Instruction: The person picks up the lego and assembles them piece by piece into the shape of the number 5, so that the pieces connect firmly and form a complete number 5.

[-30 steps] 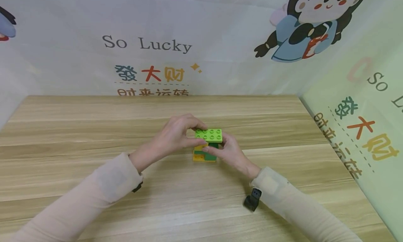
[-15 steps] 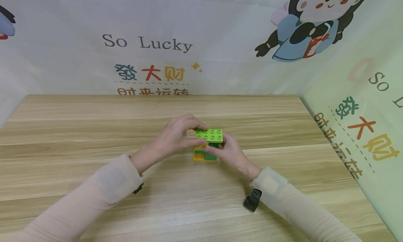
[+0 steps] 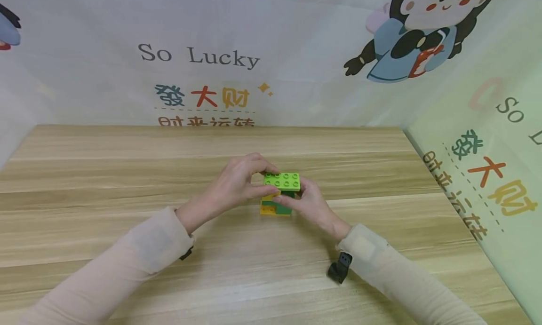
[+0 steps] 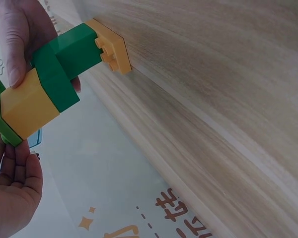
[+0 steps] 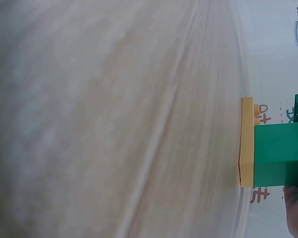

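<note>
A stack of toy building bricks stands upright on the wooden table near its middle. Its base is a flat orange brick (image 4: 120,45), with studs partly bare. Above come two dark green bricks (image 4: 78,52), the upper one offset, then a yellow-orange brick (image 4: 31,103). A flat lime-green brick (image 3: 284,181) tops the stack. My left hand (image 3: 238,178) pinches the lime brick between thumb and fingers. Lower down, my right hand (image 3: 312,203) grips the stack from the right; its thumb lies by the yellow-orange brick, and its other fingers are mostly hidden.
The wooden table (image 3: 237,278) ends at a printed white backdrop (image 3: 296,80) behind, with another printed sheet (image 3: 478,127) along the right edge. A black wrist camera (image 3: 340,268) hangs below the right sleeve.
Both hands keep the same hold on the stack. The whole view shifts only very slightly.
</note>
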A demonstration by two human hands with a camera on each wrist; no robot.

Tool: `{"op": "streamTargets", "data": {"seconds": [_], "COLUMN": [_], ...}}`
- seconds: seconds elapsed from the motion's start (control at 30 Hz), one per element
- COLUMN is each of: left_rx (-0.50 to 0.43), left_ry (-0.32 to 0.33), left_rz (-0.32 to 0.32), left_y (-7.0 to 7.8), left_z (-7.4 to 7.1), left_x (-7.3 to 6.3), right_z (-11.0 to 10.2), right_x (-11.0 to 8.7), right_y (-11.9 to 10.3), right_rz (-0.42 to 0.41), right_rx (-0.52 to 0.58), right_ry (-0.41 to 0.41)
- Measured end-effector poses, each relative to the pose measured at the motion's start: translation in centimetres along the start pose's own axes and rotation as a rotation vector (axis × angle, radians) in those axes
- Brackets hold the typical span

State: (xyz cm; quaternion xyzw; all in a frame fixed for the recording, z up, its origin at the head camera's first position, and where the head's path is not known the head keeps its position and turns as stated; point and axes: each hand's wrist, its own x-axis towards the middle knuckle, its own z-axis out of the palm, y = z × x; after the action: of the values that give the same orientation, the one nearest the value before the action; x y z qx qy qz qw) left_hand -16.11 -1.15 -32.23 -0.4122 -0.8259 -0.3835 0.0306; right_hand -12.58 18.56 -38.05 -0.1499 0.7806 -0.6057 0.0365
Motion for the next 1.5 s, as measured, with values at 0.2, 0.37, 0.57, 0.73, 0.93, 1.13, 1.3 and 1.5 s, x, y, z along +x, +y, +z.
{"op": "streamTargets", "data": {"seconds": [0.2, 0.37, 0.57, 0.73, 0.93, 1.13, 1.3, 1.5], "left_rx": [-0.005, -0.005, 0.006, 0.029, 0.05, 0.094, 0.129, 0.215], "left_ry": [0.013, 0.014, 0.015, 0.013, 0.004, -0.011, -0.032, -0.085], "left_rz": [0.006, 0.009, 0.019, 0.034, 0.038, 0.028, 0.019, -0.025], "left_y": [0.0, 0.0, 0.0, 0.1, 0.3, 0.6, 1.0, 1.7], "left_z": [0.1, 0.1, 0.1, 0.0, 0.0, -0.1, -0.3, -0.5], "left_x": [-0.1, -0.1, -0.1, 0.0, 0.1, 0.1, 0.2, 0.6], "right_z": [0.0, 0.0, 0.0, 0.0, 0.0, 0.0, 0.1, 0.1], "right_x": [-0.1, 0.0, 0.1, 0.2, 0.1, 0.0, -0.1, 0.0], "right_y": [-0.2, -0.1, 0.0, 0.1, 0.1, -0.1, -0.2, 0.0], "right_rz": [0.022, 0.036, 0.027, 0.024, 0.03, 0.021, 0.021, 0.026], "right_rx": [-0.018, -0.02, -0.015, -0.014, -0.009, -0.008, -0.011, -0.01], "right_ry": [0.008, 0.012, 0.011, 0.009, 0.005, 0.005, 0.013, 0.021]}}
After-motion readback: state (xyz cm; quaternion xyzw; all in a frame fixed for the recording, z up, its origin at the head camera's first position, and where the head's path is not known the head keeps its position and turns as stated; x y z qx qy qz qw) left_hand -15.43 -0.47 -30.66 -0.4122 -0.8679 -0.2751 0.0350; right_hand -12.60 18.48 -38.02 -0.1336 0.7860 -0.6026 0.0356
